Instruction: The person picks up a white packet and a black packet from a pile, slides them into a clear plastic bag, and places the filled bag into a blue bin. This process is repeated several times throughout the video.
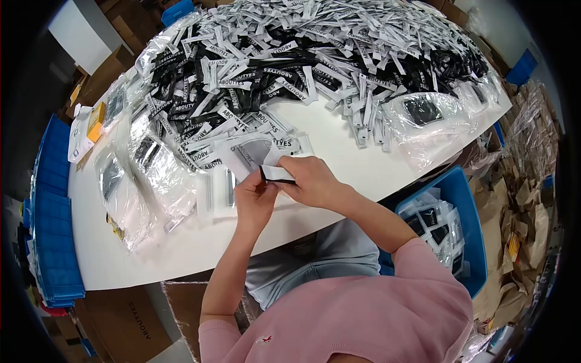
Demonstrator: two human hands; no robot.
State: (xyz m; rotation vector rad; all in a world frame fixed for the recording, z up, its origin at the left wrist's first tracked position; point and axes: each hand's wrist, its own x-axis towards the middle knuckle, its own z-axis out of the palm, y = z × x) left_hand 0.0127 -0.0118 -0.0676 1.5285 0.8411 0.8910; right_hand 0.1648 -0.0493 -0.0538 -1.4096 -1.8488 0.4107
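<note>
Near the table's front edge, my two hands meet at a small translucent plastic bag (247, 152) with grey lettering showing on it. A short white strip with black edges, like a label (278, 174), lies between them. My left hand (256, 198) is closed, thumb and fingers pinching at the strip's left end and the bag's lower edge. My right hand (310, 181) is closed too, its fingers curled at the strip's right end; part of its grip is hidden. Beneath lies a stack of flat clear bags (215, 196).
A large heap of black and white labels (266, 72) marked ABOUTYES covers the table's far side. Clear bags of dark items (109, 181) lie left, another bag (423, 112) right. A blue bin (475, 242) of small packets stands below right; blue trays (51, 157) line the left edge.
</note>
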